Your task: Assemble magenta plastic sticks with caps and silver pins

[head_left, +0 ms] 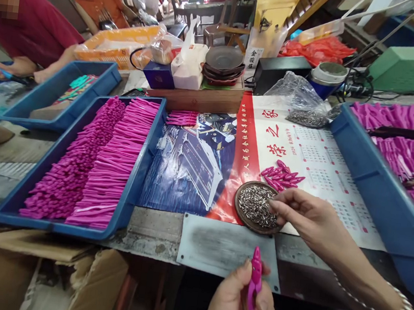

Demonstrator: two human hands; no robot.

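Head view is showing the left hand (239,306) grasping a magenta plier-shaped piece (254,276): the thumb is pressing on one side, the fingers are curling round the other, and the piece is standing nearly upright, its pointed end sticking up above the grip. Up and to the right of that hold, the right hand (311,218) is hovering at the right side of a round dish (253,227) of small metal pins (259,205); its thumb and index fingertips are coming together with little or no gap, but whether they are pinching a pin I cannot tell. Just beyond those fingertips, a small pile of magenta pieces (282,176) is lying on a printed sheet (320,147). Directly behind the left hand's grip, a grey plate (219,245) is lying at the table's edge. Well to the left of both grips, a blue tray (137,179) is holding rows of magenta parts (119,165); to the right of the right hand, another blue bin (375,190) is holding more.
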